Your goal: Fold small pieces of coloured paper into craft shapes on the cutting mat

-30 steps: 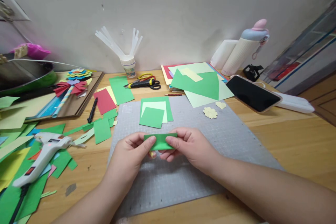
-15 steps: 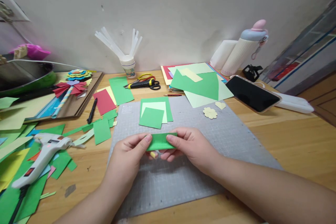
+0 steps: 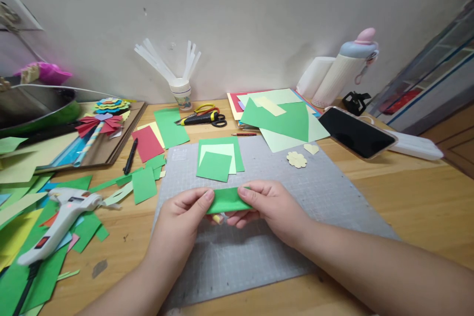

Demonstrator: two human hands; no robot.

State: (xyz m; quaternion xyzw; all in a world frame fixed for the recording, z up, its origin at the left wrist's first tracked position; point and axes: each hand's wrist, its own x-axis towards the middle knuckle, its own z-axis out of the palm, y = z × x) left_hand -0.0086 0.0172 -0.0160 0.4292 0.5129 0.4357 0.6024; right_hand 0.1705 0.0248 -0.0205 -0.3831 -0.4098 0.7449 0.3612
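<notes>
A strip of green paper (image 3: 228, 200), which looks folded, is stretched between my two hands above the grey cutting mat (image 3: 237, 266). My left hand (image 3: 185, 210) pinches its left end, thumb on top. At the other end, the thumb and fingers of my right hand (image 3: 268, 205) are closed on it. A small yellowish thing (image 3: 217, 218) shows under the strip by my left fingers; its kind is hard to make out. Just beyond my hands, a green paper square (image 3: 214, 165) lies over a pale sheet and a larger green one on the mat.
To the left, a white glue gun (image 3: 61, 222) rests on paper scraps, near a black pen (image 3: 130, 156). A cutter knife (image 3: 198, 118) lies before a cup of glue sticks (image 3: 181, 95). At right are a paper flower (image 3: 296, 159), a phone (image 3: 357, 132) and a bottle (image 3: 342, 69).
My right thumb has slid slightly rightward along the green paper strip. My left hand keeps its hold in the same place.
</notes>
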